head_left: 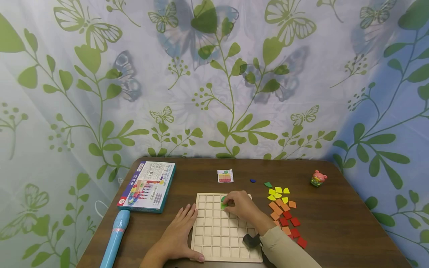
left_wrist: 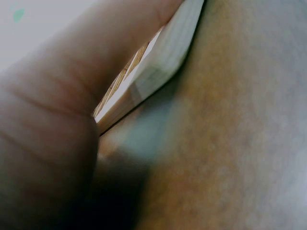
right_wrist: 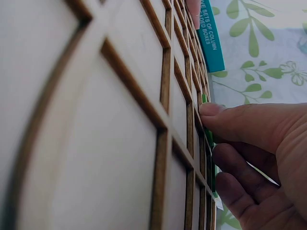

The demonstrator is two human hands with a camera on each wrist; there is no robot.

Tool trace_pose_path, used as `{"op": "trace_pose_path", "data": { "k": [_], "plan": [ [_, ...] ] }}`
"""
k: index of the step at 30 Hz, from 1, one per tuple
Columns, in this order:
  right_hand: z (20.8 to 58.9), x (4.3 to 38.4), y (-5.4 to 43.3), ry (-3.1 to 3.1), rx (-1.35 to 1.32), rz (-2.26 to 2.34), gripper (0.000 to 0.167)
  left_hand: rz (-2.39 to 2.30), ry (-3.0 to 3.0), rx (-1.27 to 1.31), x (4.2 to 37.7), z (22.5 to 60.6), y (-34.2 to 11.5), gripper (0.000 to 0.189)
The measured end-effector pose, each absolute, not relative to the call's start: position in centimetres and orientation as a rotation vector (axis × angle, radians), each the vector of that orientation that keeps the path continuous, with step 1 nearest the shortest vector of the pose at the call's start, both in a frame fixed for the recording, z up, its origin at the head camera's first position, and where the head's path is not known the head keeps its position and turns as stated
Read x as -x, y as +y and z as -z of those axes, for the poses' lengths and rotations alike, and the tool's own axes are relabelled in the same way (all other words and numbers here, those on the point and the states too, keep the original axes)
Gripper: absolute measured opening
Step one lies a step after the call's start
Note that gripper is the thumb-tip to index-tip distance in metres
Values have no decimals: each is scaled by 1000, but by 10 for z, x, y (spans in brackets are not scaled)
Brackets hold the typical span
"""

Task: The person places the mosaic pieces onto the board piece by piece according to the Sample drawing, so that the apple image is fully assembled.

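A pale wooden grid board [head_left: 212,231] lies at the table's front. My left hand [head_left: 179,231] rests along its left side, fingers extended at the edge and thumb near the lower corner. In the left wrist view the thumb [left_wrist: 57,91] is beside the board's edge [left_wrist: 160,60]. With thumb and fingertips, my right hand [head_left: 246,209] pinches a small green tile [head_left: 223,207] at the upper middle cells. Fingers partly hide it. The right wrist view shows the thumb against a green piece [right_wrist: 208,136] on the grid.
Loose yellow [head_left: 276,194], orange [head_left: 275,215] and red tiles [head_left: 295,222] lie right of the board. A green piece [head_left: 268,184], a blue piece [head_left: 253,181] and a pattern card [head_left: 225,176] lie behind. A box [head_left: 147,186], blue microphone [head_left: 115,238] and pink figurine [head_left: 318,178] stand around.
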State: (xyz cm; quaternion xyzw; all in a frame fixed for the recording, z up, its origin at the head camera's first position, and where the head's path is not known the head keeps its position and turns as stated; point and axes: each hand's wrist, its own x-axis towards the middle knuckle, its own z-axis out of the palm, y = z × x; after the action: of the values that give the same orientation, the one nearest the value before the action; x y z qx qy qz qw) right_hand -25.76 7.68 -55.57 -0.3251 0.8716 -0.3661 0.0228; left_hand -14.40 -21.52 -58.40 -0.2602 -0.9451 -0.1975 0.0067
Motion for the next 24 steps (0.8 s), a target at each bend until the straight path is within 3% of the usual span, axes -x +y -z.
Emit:
{"op": "trace_pose_path", "data": {
  "k": [12, 24],
  "plan": [
    [541, 265, 91, 2742, 931, 1176, 14, 606, -2970, 809, 145, 583, -214, 148],
    [525, 296, 154, 2887, 754, 1085, 14, 607, -2942, 816, 146, 585, -215, 149]
  ]
}}
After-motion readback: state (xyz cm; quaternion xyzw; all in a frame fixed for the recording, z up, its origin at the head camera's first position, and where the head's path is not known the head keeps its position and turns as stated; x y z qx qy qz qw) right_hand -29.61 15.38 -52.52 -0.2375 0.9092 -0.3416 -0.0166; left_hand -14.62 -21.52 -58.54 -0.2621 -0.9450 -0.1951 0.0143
